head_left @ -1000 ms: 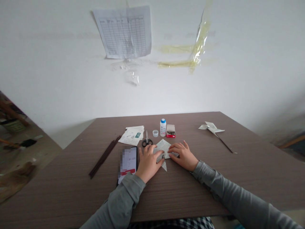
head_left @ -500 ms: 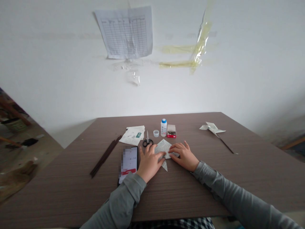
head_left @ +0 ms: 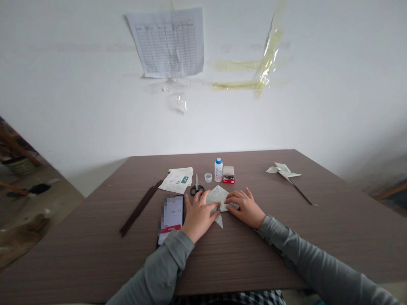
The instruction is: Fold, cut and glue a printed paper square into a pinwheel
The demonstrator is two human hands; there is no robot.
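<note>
My left hand point(head_left: 199, 215) presses down on a printed sheet of paper point(head_left: 217, 196), fingers spread over its left side. Thumb and forefinger come close together at the middle, by a small dark spot I cannot make out. From the right, my right hand point(head_left: 247, 209) holds the same paper with bent fingertips and thumb on its edge. One paper corner points away from me; a narrow pointed flap point(head_left: 219, 221) sticks out towards me below the left thumb. The hands cover much of the sheet. Black-handled scissors point(head_left: 197, 189) lie just beyond my left fingertips.
A phone point(head_left: 171, 216) lies beside my left wrist, with dark sticks point(head_left: 140, 209) and more printed papers point(head_left: 176, 180) further left. Behind the hands stand a blue-capped bottle point(head_left: 218, 171), a small cup point(head_left: 208, 178) and a red box of small metal pieces point(head_left: 229, 178). A paper pinwheel point(head_left: 283, 170) lies right.
Both hands stay almost still on the paper. The small flap by my left thumb has shifted very slightly left.
</note>
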